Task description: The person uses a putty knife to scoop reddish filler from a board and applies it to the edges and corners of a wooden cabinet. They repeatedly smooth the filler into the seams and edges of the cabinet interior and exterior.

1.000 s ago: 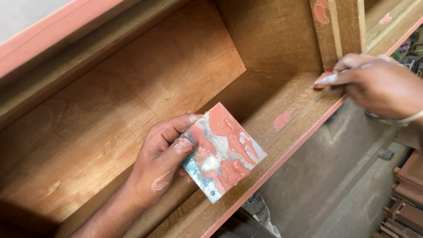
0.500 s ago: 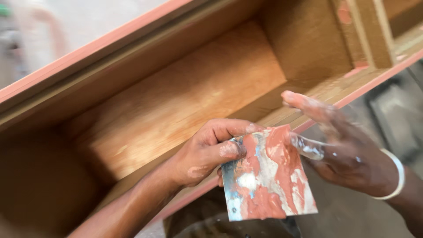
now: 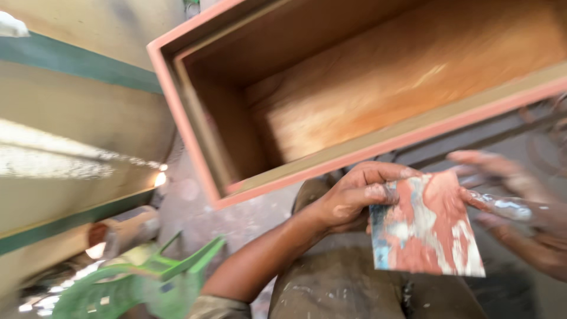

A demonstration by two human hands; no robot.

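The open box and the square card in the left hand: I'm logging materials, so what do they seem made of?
Open box: apparently plywood, shown by brown grain inside, its edges coated salmon-pink. Square card: thin stiff sheet, possibly cardboard or plastic, smeared with reddish and white paste; blur leaves it open.

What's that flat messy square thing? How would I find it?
Start at the big wooden box with the pink-red front edge. Just below that edge, the left hand pinches a flat square card by its top left corner. Nothing else nearby is smeared all over with reddish paste and white streaks.
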